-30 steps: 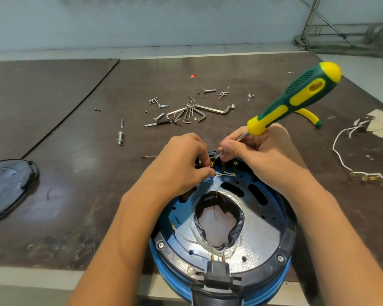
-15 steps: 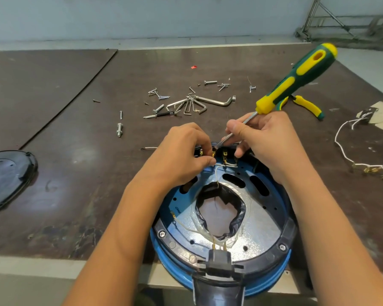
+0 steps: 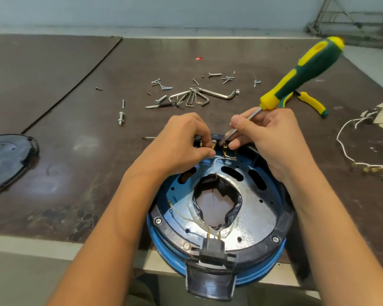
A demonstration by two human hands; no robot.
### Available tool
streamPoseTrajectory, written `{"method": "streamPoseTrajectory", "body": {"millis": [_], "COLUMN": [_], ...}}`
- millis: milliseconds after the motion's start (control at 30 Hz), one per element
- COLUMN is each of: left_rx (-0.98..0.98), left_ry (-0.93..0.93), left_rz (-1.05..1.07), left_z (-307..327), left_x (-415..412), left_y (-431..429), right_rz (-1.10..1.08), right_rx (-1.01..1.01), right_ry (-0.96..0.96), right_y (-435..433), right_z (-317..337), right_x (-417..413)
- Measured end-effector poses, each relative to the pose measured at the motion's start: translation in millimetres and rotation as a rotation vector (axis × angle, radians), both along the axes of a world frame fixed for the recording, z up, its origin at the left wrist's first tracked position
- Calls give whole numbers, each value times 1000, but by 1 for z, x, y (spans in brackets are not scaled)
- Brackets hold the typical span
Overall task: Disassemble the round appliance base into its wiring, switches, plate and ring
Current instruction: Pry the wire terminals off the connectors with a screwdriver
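Both hands at the far edge of the base [image 3: 155, 237], which sits open side up at the table's [image 3: 80, 151] near edge.

The left hand [image 3: 179, 144] pinches a brass connector [image 3: 213, 146] between thumb and forefinger. The right hand [image 3: 268, 138] grips the screwdriver [image 3: 303, 71] low on its shaft, handle tilted up and away, tip down among the terminals just beside that connector. Thin wires [image 3: 217, 164] trail from there into the plate's middle hole. Hex keys [image 3: 195, 97], screws [image 3: 161, 85] and pliers [image 3: 312, 103] lie beyond; a black cover [image 3: 7, 157] sits far left.
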State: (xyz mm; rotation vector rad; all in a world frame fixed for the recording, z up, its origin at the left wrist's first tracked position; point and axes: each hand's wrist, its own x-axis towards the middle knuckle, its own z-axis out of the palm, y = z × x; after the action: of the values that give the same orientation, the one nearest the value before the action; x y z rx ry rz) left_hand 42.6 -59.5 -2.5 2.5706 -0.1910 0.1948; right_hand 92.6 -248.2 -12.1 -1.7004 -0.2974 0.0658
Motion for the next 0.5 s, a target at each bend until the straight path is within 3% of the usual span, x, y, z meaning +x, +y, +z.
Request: {"method": "streamPoseTrajectory", "body": {"millis": [133, 500], "left_rx": [6, -5], "left_ry": [3, 11], "left_rz": [-4, -2], "left_z": [0, 0], "left_x": [1, 1], "left_y": [0, 2], "right_rz": [72, 203], "right_rx": [141, -52], "right_ry": [3, -213], "right_y": [-5, -8], "right_z": [0, 3], "right_x": [-1, -1]}}
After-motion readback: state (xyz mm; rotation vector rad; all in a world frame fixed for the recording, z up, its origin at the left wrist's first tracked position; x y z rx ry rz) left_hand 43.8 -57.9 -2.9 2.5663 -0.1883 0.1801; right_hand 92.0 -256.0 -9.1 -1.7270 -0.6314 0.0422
